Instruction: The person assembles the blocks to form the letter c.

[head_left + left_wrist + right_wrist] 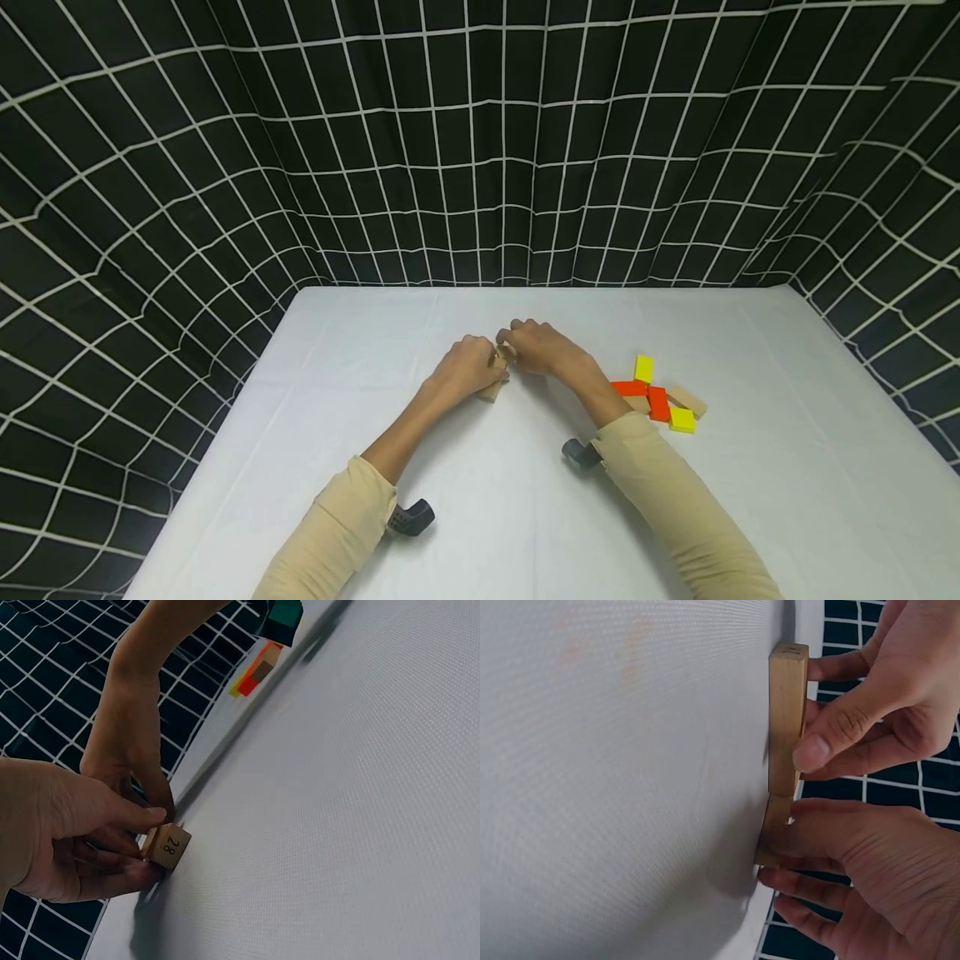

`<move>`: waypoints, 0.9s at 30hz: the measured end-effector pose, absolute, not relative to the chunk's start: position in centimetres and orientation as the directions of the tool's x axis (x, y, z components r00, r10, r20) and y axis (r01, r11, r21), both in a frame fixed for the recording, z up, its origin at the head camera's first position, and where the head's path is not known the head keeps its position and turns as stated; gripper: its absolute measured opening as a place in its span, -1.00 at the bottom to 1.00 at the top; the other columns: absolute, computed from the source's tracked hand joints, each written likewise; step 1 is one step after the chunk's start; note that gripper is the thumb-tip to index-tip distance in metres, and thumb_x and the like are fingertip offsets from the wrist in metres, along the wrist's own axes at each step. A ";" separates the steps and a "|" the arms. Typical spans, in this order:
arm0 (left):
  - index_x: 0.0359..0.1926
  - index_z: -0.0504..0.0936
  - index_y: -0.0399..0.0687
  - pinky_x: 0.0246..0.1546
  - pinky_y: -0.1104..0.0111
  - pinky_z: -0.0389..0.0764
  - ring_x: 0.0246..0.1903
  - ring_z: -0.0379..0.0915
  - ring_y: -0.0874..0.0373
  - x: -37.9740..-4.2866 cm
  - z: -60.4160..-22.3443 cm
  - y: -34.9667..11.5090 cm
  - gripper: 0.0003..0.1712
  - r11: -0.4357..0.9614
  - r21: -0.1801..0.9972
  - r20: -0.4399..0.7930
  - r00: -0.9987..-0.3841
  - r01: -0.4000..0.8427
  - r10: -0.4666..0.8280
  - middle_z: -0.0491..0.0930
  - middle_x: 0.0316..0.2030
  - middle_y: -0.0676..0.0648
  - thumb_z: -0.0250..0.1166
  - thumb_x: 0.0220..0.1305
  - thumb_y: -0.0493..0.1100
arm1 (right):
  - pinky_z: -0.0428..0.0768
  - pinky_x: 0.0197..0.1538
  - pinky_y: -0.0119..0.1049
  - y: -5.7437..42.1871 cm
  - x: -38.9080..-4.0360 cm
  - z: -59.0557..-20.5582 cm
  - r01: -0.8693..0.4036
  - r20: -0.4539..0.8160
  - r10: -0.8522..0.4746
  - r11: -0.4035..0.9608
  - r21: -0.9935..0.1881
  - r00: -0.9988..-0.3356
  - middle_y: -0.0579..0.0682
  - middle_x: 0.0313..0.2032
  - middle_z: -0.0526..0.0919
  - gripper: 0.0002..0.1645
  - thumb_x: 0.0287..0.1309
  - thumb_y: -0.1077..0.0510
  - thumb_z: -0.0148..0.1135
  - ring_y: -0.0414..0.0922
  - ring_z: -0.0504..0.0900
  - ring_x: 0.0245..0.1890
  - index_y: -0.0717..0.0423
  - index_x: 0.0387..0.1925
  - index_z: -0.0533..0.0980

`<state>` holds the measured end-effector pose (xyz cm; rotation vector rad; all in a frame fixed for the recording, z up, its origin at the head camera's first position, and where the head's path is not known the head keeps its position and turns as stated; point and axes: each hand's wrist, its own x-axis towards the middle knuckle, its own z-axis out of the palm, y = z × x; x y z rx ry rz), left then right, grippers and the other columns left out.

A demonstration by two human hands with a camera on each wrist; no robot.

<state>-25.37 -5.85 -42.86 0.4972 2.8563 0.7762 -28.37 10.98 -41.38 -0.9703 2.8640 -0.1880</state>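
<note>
Beyond the middle of the white-clothed table (525, 508), closer to its far edge than its near one, the head view shows the left hand (467, 367) and right hand (542, 346) just beside each other. A plain wooden block (491, 392) peeks out beneath the left hand, its long axis slanting toward the far edge and a little to the right, so the right hand is at its farther end. Toward the right edge, past the right forearm, lies a loose cluster of flat, smooth-faced pieces: red blocks (658, 403), yellow blocks (682, 419) and bare wooden pieces (686, 400).

From the left wrist, the left hand's thumb and fingers are nearly closed, pinching the wooden block; its squarish end, stamped 28 in dark ink, faces the camera. The cloth has a fine woven grain.

The right-wrist view shows the joint that matters: the wooden block, slim, straight-edged and pale-grained, meets a second wooden block (777, 812) end to end, touching or almost so, with a slight bend between them. The right hand's thumb and forefinger pinch that second wooden block; its other fingers curl loosely.
</note>
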 end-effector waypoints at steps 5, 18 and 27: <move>-0.58 0.54 -0.12 -0.69 0.54 0.32 -0.66 0.35 0.28 -25.4 -42.8 -5.8 -0.60 0.816 0.517 -0.057 -0.941 0.258 0.334 0.55 -0.58 0.00 0.51 0.27 -0.07 | 0.69 -0.05 -0.05 10.9 -28.4 -41.5 -0.597 -0.063 -0.606 0.793 -0.124 -0.793 0.09 -0.12 0.69 -0.69 0.37 0.29 0.26 0.05 0.66 -0.13 0.09 0.09 0.66; -0.57 0.55 -0.12 -0.70 0.55 0.31 -0.67 0.35 0.28 -25.5 -42.8 -5.9 -0.62 0.814 0.514 -0.057 -0.935 0.272 0.349 0.58 -0.56 -0.02 0.51 0.26 -0.09 | 0.66 -0.11 -0.09 10.6 -28.4 -41.4 -0.586 -0.061 -0.595 0.801 -0.122 -0.801 0.07 -0.20 0.66 -0.79 0.38 0.27 0.26 0.00 0.60 -0.23 0.08 -0.02 0.69; -0.54 0.59 -0.15 -0.69 0.54 0.31 -0.65 0.35 0.28 -25.5 -43.0 -5.9 -0.63 0.819 0.505 -0.051 -0.937 0.273 0.344 0.57 -0.57 -0.01 0.52 0.26 -0.07 | 0.71 -0.02 -0.07 10.6 -28.2 -41.2 -0.578 -0.080 -0.588 0.807 -0.122 -0.805 0.08 -0.11 0.69 -0.66 0.33 0.32 0.29 0.02 0.64 -0.14 0.11 0.11 0.65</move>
